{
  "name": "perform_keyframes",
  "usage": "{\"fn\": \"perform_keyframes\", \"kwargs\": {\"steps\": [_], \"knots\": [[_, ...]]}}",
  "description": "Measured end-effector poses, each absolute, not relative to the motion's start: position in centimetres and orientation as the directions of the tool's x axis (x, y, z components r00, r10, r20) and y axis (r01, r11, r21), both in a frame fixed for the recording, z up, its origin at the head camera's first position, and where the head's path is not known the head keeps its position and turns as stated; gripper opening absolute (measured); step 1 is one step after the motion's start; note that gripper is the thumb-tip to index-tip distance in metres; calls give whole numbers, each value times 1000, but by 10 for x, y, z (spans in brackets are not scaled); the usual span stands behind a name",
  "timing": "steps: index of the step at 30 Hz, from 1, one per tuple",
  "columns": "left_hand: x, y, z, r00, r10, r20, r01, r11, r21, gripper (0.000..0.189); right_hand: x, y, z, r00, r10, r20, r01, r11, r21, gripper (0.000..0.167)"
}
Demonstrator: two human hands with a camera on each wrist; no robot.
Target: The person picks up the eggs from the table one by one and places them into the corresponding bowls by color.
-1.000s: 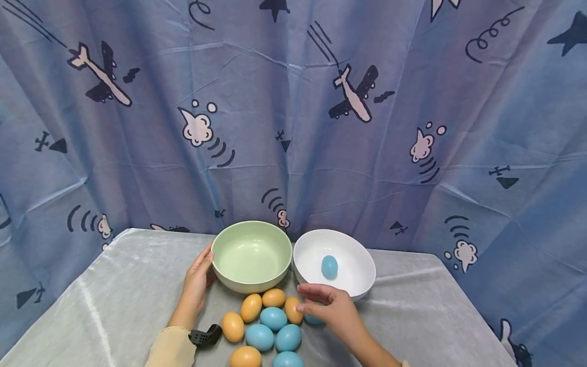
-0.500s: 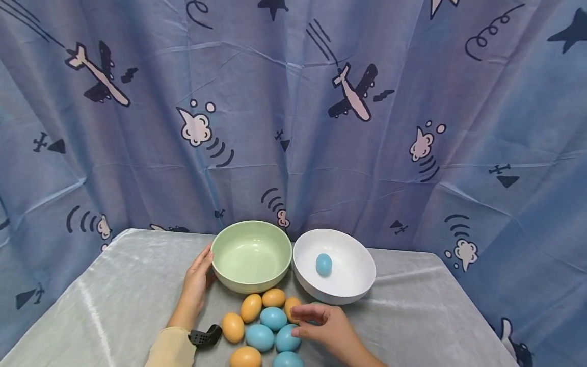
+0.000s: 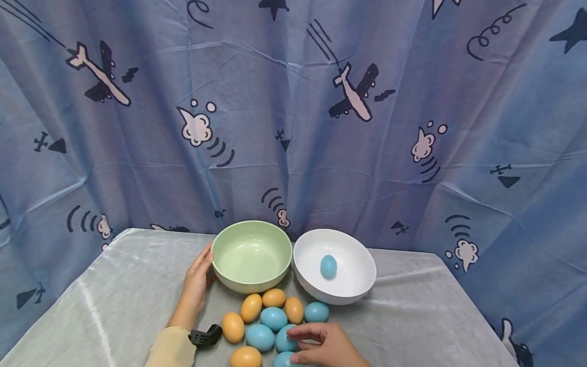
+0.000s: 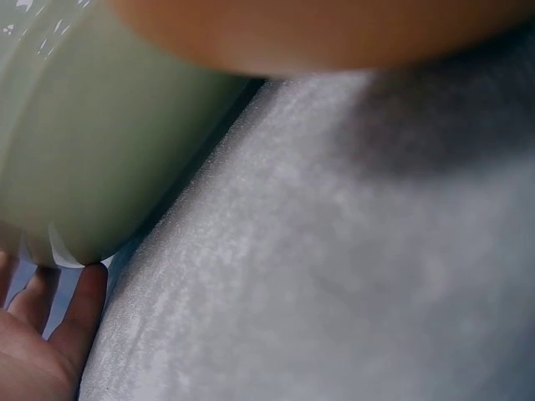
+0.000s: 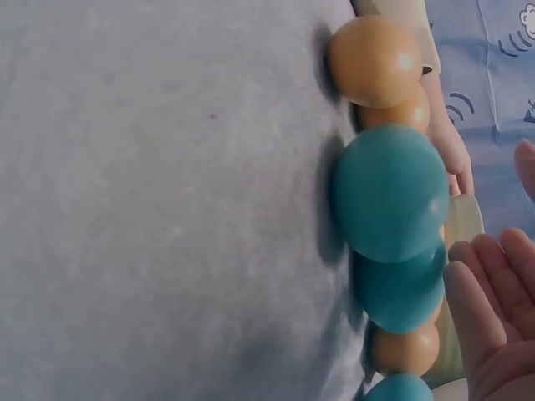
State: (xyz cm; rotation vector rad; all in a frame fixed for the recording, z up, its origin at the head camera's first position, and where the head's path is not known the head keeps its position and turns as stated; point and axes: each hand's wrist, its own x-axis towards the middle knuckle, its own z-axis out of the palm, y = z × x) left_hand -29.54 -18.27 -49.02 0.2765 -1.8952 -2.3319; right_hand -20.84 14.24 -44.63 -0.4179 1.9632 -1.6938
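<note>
Right hand has shifted nearer, fingers extended, holding nothing, now at 2 near blue eggs; contact can't be told. Likely puts both in easy reach. Most room to move: rightward over the cloth. Left is tight: 5 orange eggs, 2 middle blue eggs. Farther, rightmost blue egg now uncovered, just beside white bowl, 1 inner blue egg in it. Left hand touches green bowl at left, fingers not wrapped. Bowl rims nearly meet; curtain behind far edge.
</note>
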Motion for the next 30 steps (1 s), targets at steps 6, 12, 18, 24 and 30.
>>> {"fn": "perform_keyframes", "kwargs": {"steps": [6,12,18,24,30], "knots": [[-296,-183,-491,-976,-207,-68,-23,-216,976,59,-206,144,-449,-817,-537,-210,132,181,-975,44],[-297,-183,-491,-975,-210,-70,-25,-210,977,60,-203,141,-453,-804,-511,-304,221,217,-951,38],[-296,-183,-490,-975,-211,-71,-26,-206,978,60,-204,142,-458,-797,-514,-317,233,222,-947,36],[-297,-182,-491,-976,-209,-62,-17,-211,977,59,-202,141,-458,-784,-518,-343,254,236,-938,35],[-297,-183,-492,-977,-206,-47,-5,-201,980,58,-200,140,-463,-763,-555,-331,191,295,-936,30]]}}
